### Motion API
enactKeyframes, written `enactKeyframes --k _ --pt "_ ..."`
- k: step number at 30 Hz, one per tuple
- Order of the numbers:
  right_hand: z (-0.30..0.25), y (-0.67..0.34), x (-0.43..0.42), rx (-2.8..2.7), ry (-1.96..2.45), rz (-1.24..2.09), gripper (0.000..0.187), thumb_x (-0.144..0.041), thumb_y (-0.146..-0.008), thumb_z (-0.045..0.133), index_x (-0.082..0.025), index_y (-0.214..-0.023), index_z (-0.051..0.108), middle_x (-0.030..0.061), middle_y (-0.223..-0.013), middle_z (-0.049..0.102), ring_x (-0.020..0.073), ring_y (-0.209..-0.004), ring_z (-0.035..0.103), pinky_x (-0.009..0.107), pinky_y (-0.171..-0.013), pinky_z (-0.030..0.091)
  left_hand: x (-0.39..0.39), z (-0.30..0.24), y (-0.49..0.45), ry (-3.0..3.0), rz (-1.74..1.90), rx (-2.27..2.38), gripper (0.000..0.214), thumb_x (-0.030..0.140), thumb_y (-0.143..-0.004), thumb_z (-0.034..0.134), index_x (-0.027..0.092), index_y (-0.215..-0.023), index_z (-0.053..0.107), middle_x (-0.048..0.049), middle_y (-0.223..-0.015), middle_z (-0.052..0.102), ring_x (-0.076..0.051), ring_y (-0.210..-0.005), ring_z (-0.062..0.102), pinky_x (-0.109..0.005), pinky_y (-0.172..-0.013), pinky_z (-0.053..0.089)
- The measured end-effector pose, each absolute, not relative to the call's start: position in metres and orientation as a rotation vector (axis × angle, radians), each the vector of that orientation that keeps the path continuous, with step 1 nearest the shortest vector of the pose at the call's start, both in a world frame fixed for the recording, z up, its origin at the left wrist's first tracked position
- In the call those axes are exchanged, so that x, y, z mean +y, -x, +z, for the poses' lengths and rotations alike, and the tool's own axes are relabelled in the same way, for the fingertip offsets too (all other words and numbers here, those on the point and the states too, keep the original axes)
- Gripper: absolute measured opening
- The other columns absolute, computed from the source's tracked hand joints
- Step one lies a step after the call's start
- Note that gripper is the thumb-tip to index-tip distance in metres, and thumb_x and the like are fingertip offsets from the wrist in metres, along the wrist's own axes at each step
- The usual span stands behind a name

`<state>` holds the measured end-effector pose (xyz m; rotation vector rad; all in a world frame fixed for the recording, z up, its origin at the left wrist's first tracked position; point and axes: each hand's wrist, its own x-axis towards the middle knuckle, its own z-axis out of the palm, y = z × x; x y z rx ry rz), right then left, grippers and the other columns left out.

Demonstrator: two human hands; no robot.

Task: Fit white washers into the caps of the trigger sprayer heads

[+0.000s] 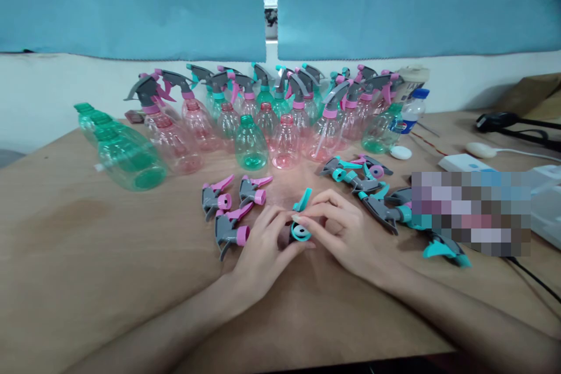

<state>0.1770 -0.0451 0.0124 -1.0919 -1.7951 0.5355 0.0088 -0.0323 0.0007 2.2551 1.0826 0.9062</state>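
Both my hands rest on the wooden table (109, 257) and meet around one grey spray head with a teal collar and teal trigger (300, 228). My left hand (267, 245) curls its fingers against the head from the left. My right hand (337, 225) pinches it from the right, fingertips on the collar. The teal trigger sticks up between the hands. Three loose grey spray heads with pink collars (230, 213) lie just left of my left hand.
A pile of teal-collared spray heads (372, 187) lies to the right. Rows of pink and green plastic bottles (263, 123) stand behind, several with heads on. Green bottles (123, 149) lie at the left. White devices and cables (468, 163) sit at the right edge.
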Motion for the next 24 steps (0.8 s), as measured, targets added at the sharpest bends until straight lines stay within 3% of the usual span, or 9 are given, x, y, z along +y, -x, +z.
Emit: enactKeyframes --k 6,11,19,24 --pt "0.019 -0.186 -0.040 -1.795 1.084 0.421 0.007 -0.022 -0.084 0.060 -0.017 -0.082 0.062 0.0015 -0.075 0.058 0.0125 -0.065 0.054 0.026 -0.059 0.045 -0.032 0.000 -0.008 -2.267 0.893 1.074 0.028 0.020 -0.078 0.071 0.022 -0.101 0.057 0.0006 -0.094 0.053 -0.017 -0.088 0.052 -0.031 -0.079 0.045" --pt "0.017 -0.190 -0.038 -1.947 0.872 0.349 0.019 -0.022 -0.087 0.054 -0.017 -0.070 0.056 -0.0015 -0.061 0.049 0.0105 -0.056 0.045 0.024 -0.051 0.036 -0.033 0.000 -0.007 -2.271 0.885 1.079 0.027 0.018 -0.079 0.069 0.022 -0.103 0.057 -0.0005 -0.097 0.054 -0.018 -0.092 0.053 -0.033 -0.081 0.045" --pt "0.019 -0.187 -0.037 -2.016 0.964 0.283 0.031 -0.022 -0.093 0.044 -0.016 -0.064 0.054 -0.0010 -0.058 0.046 0.0101 -0.052 0.044 0.023 -0.050 0.036 -0.034 0.000 -0.008 -2.266 0.862 1.091 0.025 0.020 -0.077 0.071 0.022 -0.098 0.057 -0.0003 -0.096 0.053 -0.018 -0.089 0.052 -0.032 -0.080 0.045" --pt "0.017 -0.189 -0.036 -2.069 0.970 0.319 0.026 -0.025 -0.092 0.046 -0.015 -0.071 0.058 0.0004 -0.061 0.051 0.0113 -0.054 0.048 0.024 -0.052 0.037 -0.033 -0.001 -0.008 -2.286 0.879 1.080 0.026 0.017 -0.077 0.071 0.022 -0.098 0.056 -0.0006 -0.096 0.053 -0.018 -0.090 0.053 -0.033 -0.079 0.045"
